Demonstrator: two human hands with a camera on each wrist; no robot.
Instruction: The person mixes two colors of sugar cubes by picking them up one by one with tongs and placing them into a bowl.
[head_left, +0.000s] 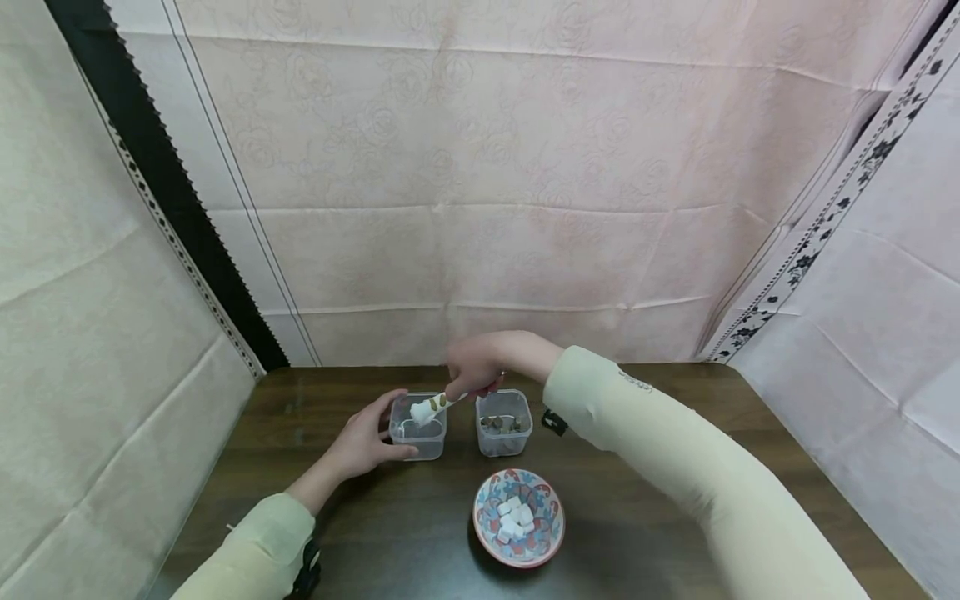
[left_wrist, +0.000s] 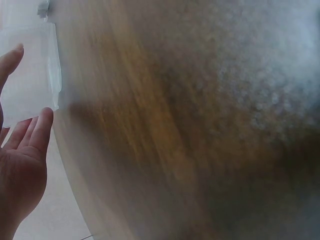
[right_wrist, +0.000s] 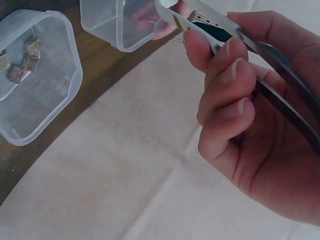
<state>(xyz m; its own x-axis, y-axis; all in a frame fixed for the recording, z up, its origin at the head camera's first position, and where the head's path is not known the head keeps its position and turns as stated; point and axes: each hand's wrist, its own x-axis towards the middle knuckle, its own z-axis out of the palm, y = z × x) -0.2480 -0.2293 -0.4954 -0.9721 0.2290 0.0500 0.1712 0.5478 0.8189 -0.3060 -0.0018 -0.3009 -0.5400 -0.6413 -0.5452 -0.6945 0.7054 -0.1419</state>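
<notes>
Evidently, the work is in mid-course. The left hand [head_left: 366,440] has fingers and thumb clamped about opposite sides of the left clear plastic container [head_left: 426,451], towards the far edge of the wooden table [head_left: 390,542]. The right hand [head_left: 480,364] is closed around patterned tongs [head_left: 444,402], their tips over that container's mouth. A white lump [head_left: 422,413] shows at the tips; whether it is a gripped cube or part of the tongs cannot be confirmed.

To the right, just beside, stands the right clear plastic container [head_left: 504,447], with several brownish cubes [right_wrist: 33,46] inside. On the near side, a red-and-blue patterned bowl [head_left: 553,525] holds a small heap of white cubes [head_left: 513,522].

Assessment: the brownish cubes appear already sorted; the white cubes in the bowl appear outstanding. No cube is clearly seen resting in the left container, so its filling looks barely begun, at most.
</notes>
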